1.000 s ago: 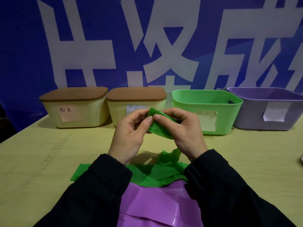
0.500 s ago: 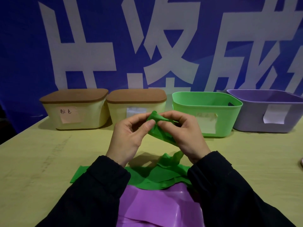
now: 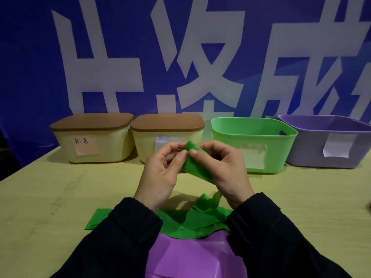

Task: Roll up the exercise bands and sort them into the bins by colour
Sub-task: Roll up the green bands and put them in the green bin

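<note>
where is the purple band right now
In the head view the purple band lies flat on the table at the bottom centre, between the person's two sleeves, its far edge tucked under the green band.

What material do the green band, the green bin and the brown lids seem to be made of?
Green band: thin, matte rubber or latex sheet, likely; it crumples and drapes limply between the fingers.
Green bin: moulded plastic, smooth with a slight sheen, rounded rim and a cut-out handle.
Brown lids: possibly wood, bamboo or wood-look plastic; flat, matte, no grain is visible.
</note>
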`<action>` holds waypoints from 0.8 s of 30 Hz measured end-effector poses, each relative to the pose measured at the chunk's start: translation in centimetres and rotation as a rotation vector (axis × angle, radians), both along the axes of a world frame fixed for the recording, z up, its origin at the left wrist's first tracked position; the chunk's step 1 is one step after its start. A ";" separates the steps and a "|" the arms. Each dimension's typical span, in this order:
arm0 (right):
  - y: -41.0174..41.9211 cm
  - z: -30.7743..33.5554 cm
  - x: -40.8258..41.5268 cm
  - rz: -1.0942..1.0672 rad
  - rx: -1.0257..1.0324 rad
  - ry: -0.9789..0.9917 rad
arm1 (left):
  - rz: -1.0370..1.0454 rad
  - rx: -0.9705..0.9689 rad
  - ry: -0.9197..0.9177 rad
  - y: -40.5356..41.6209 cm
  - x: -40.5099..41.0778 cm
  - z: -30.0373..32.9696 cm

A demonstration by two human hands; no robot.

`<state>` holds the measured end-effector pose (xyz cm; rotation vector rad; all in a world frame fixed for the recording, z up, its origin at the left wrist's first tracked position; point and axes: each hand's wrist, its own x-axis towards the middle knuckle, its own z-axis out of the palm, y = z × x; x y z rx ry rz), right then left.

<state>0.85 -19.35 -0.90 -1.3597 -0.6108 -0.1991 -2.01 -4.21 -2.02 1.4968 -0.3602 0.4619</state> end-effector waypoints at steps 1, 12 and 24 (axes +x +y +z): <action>0.1 0.0 -0.1 -0.012 0.007 0.006 | 0.012 0.034 -0.002 0.0 0.0 -0.1; -0.2 0.0 0.0 0.049 -0.068 0.065 | 0.058 0.071 0.026 0.5 -0.1 0.2; -1.1 0.1 1.1 -0.002 -0.233 -0.034 | -0.028 0.089 0.047 0.6 0.0 0.1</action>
